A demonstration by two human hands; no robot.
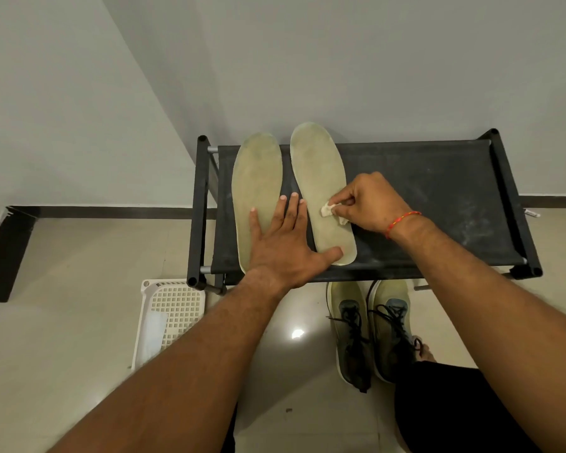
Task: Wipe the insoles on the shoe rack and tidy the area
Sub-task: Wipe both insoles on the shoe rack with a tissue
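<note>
Two pale yellow-green insoles lie side by side on the left half of the black shoe rack (438, 197). My left hand (285, 243) lies flat and spread, its fingers across the left insole (257, 178) and the gap, its thumb pressing the heel end of the right insole (319, 165). My right hand (370, 201) pinches a small crumpled white tissue (328, 209) against the middle of the right insole. A red thread band circles the right wrist.
A pair of olive sneakers (370, 331) with black laces stands on the floor in front of the rack. A white perforated plastic basket (169, 315) lies on the tiled floor at the rack's front-left corner. The wall rises right behind the rack. The rack's fabric top is dusty.
</note>
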